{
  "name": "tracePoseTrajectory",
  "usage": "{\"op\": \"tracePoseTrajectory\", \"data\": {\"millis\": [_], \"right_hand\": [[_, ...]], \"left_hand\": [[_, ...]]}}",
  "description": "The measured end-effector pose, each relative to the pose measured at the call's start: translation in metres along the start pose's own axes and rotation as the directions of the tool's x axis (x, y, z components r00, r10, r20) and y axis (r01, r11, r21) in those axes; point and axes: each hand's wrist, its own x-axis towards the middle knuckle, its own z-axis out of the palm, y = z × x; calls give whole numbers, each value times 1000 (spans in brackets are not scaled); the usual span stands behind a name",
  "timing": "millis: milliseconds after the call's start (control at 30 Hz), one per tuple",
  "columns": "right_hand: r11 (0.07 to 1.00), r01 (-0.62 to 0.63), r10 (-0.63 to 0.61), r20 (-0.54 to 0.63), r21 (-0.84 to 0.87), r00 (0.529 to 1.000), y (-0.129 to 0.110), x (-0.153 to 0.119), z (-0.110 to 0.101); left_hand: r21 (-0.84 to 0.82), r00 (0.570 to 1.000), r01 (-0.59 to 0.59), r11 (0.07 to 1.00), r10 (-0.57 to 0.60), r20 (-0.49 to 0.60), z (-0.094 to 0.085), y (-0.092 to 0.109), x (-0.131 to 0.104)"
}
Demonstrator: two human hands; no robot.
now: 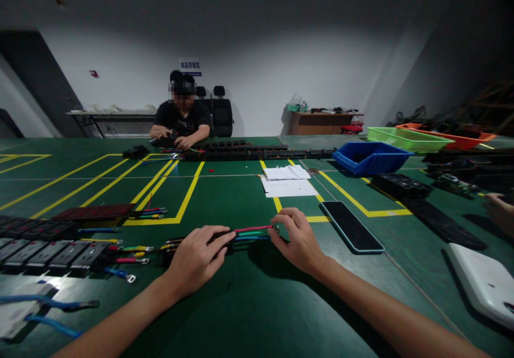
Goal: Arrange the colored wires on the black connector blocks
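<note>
My left hand [201, 256] is closed over a dark strip-shaped part [167, 256] lying on the green table, with its fingers pressed along the top. Most of that part is hidden beneath the hand. Red, green and blue wires [252, 235] run from it toward the right. At their far ends my right hand [297, 240] pinches the wire tips between thumb and fingers. A metal lug seems to show at the fingertips, though it is partly covered. A phone [353, 227] with a dark screen lies to the right of my right hand.
Socket strips [52, 255] with lugged wires lie at left. White papers [287, 180], a blue bin [370, 157] and a green basket [409, 139] stand beyond. A white device [482, 283] is at right. A co-worker [182, 112] sits opposite; another person's hand [500, 208] shows at right.
</note>
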Motion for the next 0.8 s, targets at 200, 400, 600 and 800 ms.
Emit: {"op": "tracePoseTrajectory", "data": {"millis": [200,400,600,800], "right_hand": [[998,-6,0,98,61,995,3,0,2],[999,7,-10,63,42,998,2,0,1],[998,68,-68,106,8,992,2,0,0],[997,70,-75,168,35,983,4,-1,2]], "left_hand": [[3,1000,0,1000,0,6,0,0,0],[2,1000,-9,1000,9,-7,0,0,0],[-6,1000,-11,1000,11,0,1,0,-1],[-1,1000,-7,1000,7,4,2,-1,-1]]}}
